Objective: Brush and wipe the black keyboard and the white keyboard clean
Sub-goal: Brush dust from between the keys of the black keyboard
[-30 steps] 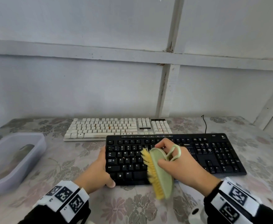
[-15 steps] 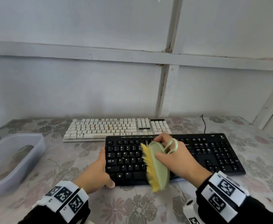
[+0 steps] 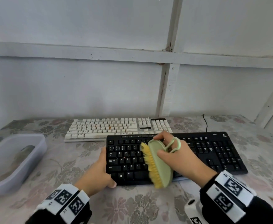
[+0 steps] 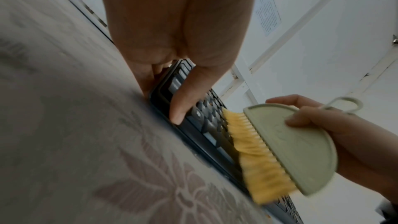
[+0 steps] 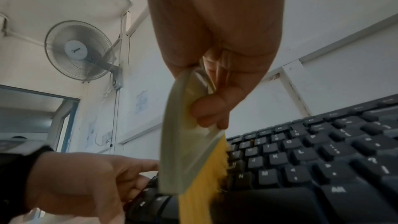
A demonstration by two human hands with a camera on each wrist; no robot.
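Up on the wall, my right wrist view alone takes in a grey wall-mounted fan, while only the head view shows the white full-size keyboard lying behind the black one and the translucent grey plastic tub off to my left on the flower-patterned tablecloth. The left wrist view gives the clearest look at how my left hand meets the black flat-keyed keyboard: my thumb is curled over its near left corner and the other fingers tuck against its left end, so I am gripping that end. The keyboard lies flat on the cloth in front of me, just touching or overlapping the white one's front edge; I cannot tell which.

My right hand is closed around the pale green half-round plastic brush with yellow bristles, thumb on its flat face, fingers over the curved back beside its loop handle. The bristles face left and press on the letter keys at mid-board, just right of my left thumb.
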